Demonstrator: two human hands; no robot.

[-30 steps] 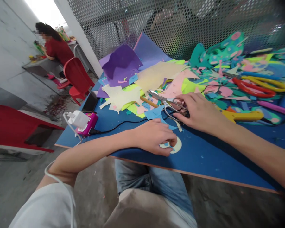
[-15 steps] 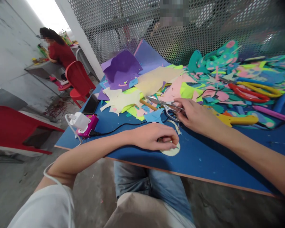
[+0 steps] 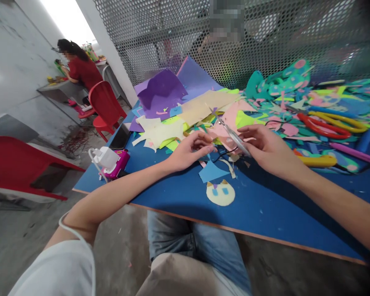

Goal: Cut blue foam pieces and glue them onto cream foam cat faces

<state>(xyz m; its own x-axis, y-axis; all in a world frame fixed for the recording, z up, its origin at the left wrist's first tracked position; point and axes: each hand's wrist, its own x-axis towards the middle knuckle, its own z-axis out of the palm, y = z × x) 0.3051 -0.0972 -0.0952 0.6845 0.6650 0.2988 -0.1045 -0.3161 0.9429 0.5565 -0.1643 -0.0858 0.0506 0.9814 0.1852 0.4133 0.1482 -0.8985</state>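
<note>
My left hand [image 3: 193,151] is over the middle of the table, thumb and fingers closed on the narrow upper tip of a blue foam scrap [image 3: 213,172], which hangs below the fingertips. In my right hand [image 3: 262,146] is a pair of scissors [image 3: 231,133], its fingers at the handles and its blades pointing up and to the left. Below the scrap lies a round cream cutout [image 3: 221,199] with two blue eye shapes and small brown pointed ears. A thin cream offcut [image 3: 231,167] curls beside the scrap.
Foam sheets and scraps, among them a purple sheet [image 3: 163,90], cover the table's back along a perforated metal screen [image 3: 172,37]. Red-handled scissors [image 3: 322,127] and a yellow tool [image 3: 319,161] lie right. A pink power block [image 3: 120,160] stands left. A person in red sits beyond.
My left hand has left the cream cutout, showing its blue eyes, and the blue scrap has shifted toward me. My right hand has moved slightly right, and its scissors now point farther upward.
</note>
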